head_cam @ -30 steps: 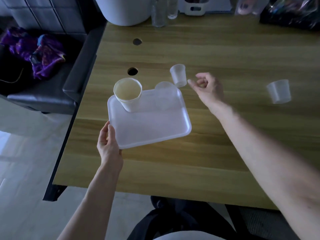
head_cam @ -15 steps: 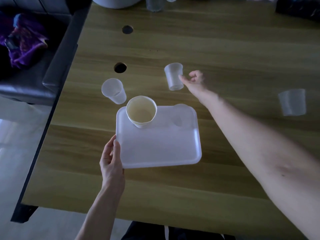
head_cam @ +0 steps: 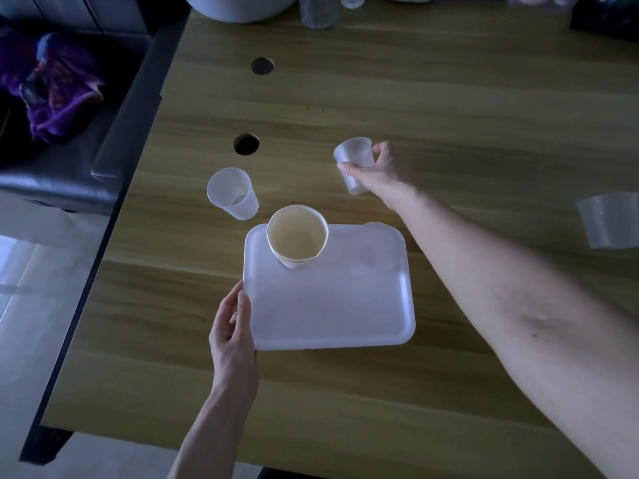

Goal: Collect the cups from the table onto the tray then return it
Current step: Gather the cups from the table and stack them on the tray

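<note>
A white tray (head_cam: 332, 305) lies near the middle of the wooden table (head_cam: 415, 105), and my left hand (head_cam: 231, 333) grips its near left corner. A paper cup (head_cam: 297, 236) stands at the tray's far left, and a faint clear cup (head_cam: 377, 250) stands at its far right. My right hand (head_cam: 377, 171) is closed around a clear plastic cup (head_cam: 354, 160) just beyond the tray. Another clear cup (head_cam: 233, 193) stands on the table left of the tray. One more clear cup (head_cam: 610, 221) sits at the far right edge.
Two round cable holes (head_cam: 246, 144) are in the tabletop's left part. A large white vessel (head_cam: 238, 6) and clear bottles (head_cam: 318, 12) stand at the far edge. A dark sofa (head_cam: 69, 157) with purple cloth (head_cam: 52, 88) is left of the table.
My right hand reached the clear cup beyond the tray and closed around it. The tray slid nearer to me, uncovering the clear cup on its left.
</note>
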